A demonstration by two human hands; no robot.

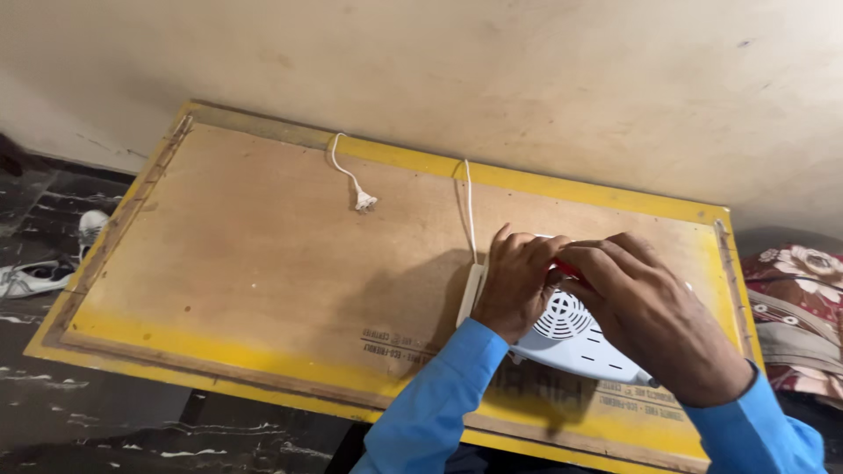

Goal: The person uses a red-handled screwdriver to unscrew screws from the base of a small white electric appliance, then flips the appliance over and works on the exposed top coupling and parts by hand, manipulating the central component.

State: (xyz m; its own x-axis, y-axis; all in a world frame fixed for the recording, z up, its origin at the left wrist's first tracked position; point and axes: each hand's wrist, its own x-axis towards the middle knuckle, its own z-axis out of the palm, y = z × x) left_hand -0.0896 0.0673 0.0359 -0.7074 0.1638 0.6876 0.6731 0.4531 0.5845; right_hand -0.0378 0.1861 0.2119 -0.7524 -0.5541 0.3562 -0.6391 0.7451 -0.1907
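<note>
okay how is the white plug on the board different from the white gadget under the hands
The small white plug lies bare and untouched on the wooden board; the larger white vented plastic appliance is covered by the left hand and right hand. The plug is plain, the appliance slotted. Both are white.

Under your fingers sits a white plastic appliance [575, 338] with a round vent grille of fine slots and a few short dash-shaped slots beside it. It lies flat near the board's [246, 263] front right corner, tilted slightly toward the front edge. A small red part [565, 266] shows at its top. Its white cord [470, 206] runs straight to the board's back edge, and a white plug [363, 202] lies near that edge.
</note>
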